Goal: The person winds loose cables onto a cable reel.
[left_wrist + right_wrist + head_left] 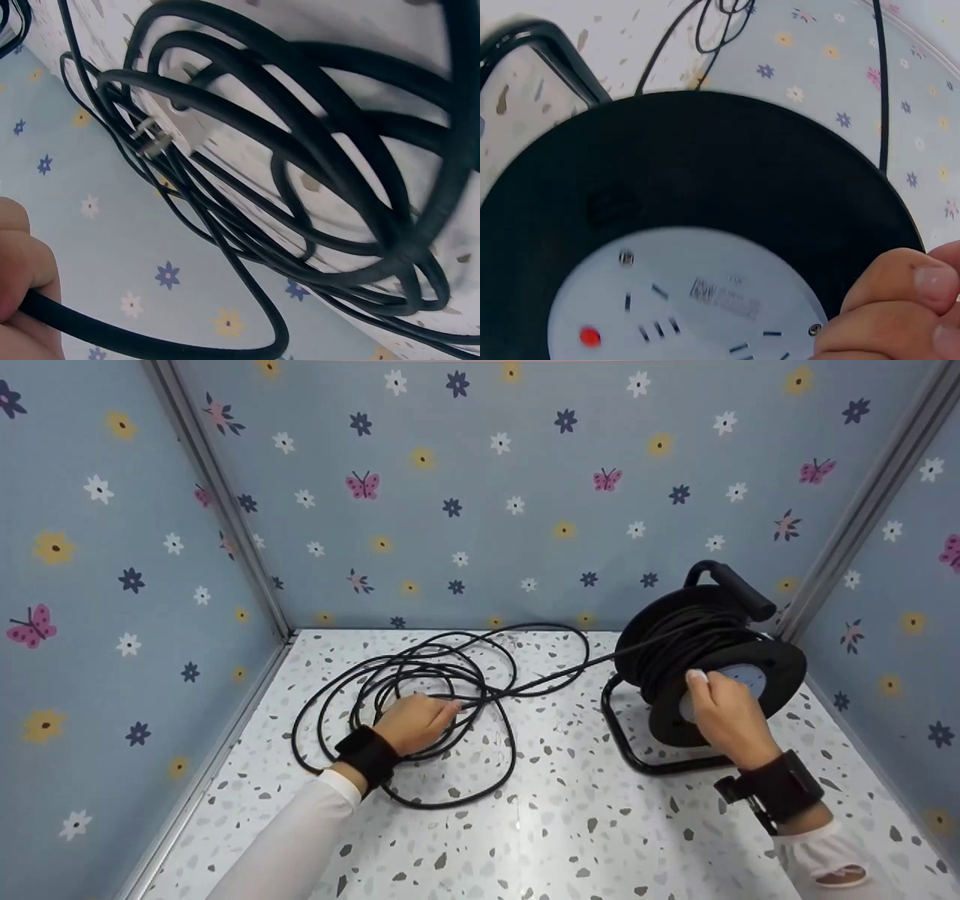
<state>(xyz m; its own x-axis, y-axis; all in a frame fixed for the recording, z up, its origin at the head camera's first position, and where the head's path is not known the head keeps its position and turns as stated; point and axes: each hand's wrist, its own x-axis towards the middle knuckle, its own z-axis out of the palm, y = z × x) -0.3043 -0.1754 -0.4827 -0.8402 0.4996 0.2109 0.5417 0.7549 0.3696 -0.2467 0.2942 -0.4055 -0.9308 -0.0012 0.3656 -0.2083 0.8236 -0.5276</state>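
My left hand point(418, 725) grips the black cable point(150, 341), which leaves the fist as a bend in the left wrist view. Under and around this hand, loose loops of the cable lie in a heap. Among them in the left wrist view is a white plug point(187, 112) with metal prongs. A taut length runs to the black cable reel point(784, 664), where more cable is wound on the drum. My right hand point(731, 716) is curled at the reel's side disc, by its pale socket face point(682, 300); the part within its fingers is hidden.
The reel stands on a tubular black frame point(626, 746) with a carrying handle point(742, 589) on top. Flower-patterned panels point(495, 510) close off the back and both sides of the speckled white tabletop point(480, 847). Metal posts point(217, 495) mark the corners.
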